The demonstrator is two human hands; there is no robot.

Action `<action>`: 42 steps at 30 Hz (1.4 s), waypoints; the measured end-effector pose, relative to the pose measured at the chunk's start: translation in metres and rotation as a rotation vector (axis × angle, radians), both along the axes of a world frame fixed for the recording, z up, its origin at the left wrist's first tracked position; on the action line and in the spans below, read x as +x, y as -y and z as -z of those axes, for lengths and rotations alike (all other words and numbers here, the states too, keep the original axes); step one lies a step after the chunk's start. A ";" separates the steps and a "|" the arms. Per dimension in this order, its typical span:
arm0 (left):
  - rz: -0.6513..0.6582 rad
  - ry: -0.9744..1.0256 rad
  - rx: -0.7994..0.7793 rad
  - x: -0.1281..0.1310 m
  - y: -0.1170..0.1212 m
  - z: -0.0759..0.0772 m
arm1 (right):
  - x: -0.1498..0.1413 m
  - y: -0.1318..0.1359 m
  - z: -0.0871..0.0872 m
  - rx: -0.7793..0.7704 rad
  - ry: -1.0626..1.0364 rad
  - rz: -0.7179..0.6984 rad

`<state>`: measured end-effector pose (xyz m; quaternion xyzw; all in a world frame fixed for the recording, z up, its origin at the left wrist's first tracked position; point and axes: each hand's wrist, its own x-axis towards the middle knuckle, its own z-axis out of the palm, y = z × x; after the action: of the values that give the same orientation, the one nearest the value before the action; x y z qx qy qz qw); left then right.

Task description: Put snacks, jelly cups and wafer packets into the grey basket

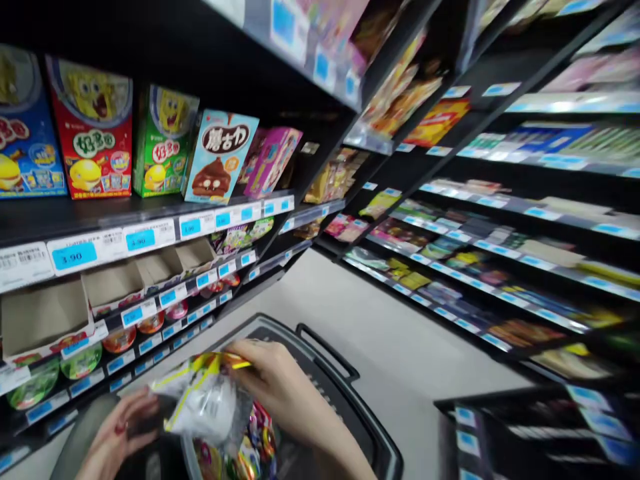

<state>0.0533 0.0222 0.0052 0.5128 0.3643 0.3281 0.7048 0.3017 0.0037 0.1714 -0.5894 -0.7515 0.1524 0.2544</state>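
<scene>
A crinkled plastic snack bag [213, 400], whitish and clear with yellow edges, hangs from my right hand [267, 373]. The fingers of that hand are closed on the bag's top. My left hand [120, 427] is beside the bag's left edge, blurred, with its fingers apart; whether a fingertip touches the bag is hard to make out. Below the bag, several shiny colourful wrapped packets [257, 443] lie in a pale-rimmed container. Underneath is a black shopping basket or cart [373, 427] with a handle, partly hidden by my right arm.
On the left, a shelf edge [113, 243] with price tags carries several snack boxes [220, 160]. Cardboard trays [45, 317] and round lidded tubs [83, 360] stand on lower levels. Pale floor [350, 307] runs between this shelf and the blurred shelving [500, 200] on the right.
</scene>
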 end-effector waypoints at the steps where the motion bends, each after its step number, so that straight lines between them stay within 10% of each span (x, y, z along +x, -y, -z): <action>1: 0.101 0.233 -0.167 0.003 -0.004 -0.007 | -0.010 0.001 0.000 -0.112 -0.007 -0.045; 6: 0.420 0.453 -0.566 0.008 -0.006 -0.029 | -0.050 -0.005 0.023 -0.292 0.061 0.016; 20: -0.035 0.179 -0.604 0.002 0.039 -0.064 | -0.080 0.053 0.101 -0.109 -0.764 0.404; 42: -0.202 0.080 -0.722 0.005 0.040 -0.050 | -0.096 0.056 0.143 -0.243 -0.780 0.540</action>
<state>0.0582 -0.0173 0.0547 0.1796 0.4772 0.2661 0.8180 0.2058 -0.0522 0.0286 -0.6877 -0.3972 0.3767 0.4768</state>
